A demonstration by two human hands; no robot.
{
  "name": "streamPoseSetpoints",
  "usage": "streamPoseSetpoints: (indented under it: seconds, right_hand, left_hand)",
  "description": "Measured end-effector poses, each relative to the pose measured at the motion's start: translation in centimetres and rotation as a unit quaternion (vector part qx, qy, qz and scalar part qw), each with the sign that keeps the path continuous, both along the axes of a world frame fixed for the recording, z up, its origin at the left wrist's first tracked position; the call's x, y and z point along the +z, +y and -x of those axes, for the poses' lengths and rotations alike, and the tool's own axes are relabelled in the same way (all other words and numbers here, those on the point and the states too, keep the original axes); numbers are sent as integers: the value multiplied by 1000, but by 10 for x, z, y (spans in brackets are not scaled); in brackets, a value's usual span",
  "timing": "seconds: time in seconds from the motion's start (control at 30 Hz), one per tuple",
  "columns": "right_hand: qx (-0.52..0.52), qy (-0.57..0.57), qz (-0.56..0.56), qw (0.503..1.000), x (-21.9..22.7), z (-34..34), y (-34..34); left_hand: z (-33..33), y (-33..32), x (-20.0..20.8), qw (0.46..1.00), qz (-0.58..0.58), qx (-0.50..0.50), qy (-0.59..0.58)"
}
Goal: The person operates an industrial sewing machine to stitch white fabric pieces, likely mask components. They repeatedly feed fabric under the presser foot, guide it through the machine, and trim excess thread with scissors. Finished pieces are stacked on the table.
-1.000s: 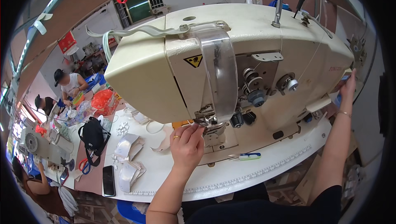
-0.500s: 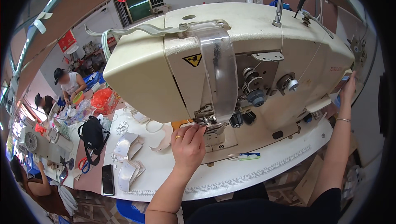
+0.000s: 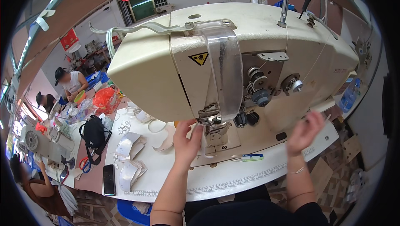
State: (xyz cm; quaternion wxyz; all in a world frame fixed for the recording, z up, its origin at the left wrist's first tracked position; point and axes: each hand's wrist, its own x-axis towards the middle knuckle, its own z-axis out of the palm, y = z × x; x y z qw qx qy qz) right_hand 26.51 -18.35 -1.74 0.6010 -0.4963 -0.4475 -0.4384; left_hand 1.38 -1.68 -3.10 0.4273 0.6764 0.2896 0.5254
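My left hand (image 3: 186, 142) is at the needle area of a large cream sewing machine (image 3: 146, 72), left of the presser foot (image 3: 214, 120). Its thumb and fingers are curled together; what they grip is mostly hidden. A thin white strip (image 3: 203, 145) hangs beside the thumb. My right hand (image 3: 305, 133) is over the right part of the white table (image 3: 233, 184), slightly blurred, its fingers loosely apart and nothing in them. Nearer me than the presser foot lies a small pair of thread snips (image 3: 251, 157) with a blue and green handle.
Stacked pale cut pieces (image 3: 130, 145) lie left of my left hand, with a black phone (image 3: 109, 180) and a black bag (image 3: 96, 136) further left. A water bottle (image 3: 349, 96) stands beyond the machine's right end. Other people (image 3: 73, 82) work at the far left.
My right hand has come away from the machine's right end, moving left and nearer. My left hand has shifted slightly, its thumb now turned up, and the white strip now shows beside it.
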Motion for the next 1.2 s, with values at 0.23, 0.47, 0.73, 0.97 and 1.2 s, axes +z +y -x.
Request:
streamPoseSetpoints:
  seconds: [0.23,0.47,0.73,0.97,1.2]
  right_hand:
    - [262,215,156,928,-18,75,68]
    - [502,414,221,726,0,81,78]
    - [448,359,294,764,-12,88,72]
    - [455,354,517,633,0,73,68]
    - [451,363,487,654,-8,74,74]
  left_hand:
    - [0,14,15,957,256,-127,-43]
    - [1,8,7,910,325,-198,-166]
    - [-4,-25,-1,915,328,-156,-178]
    - [-5,-25,-3,928,300,-145,-165]
    - [-6,-13,3,932,295,-144,-153]
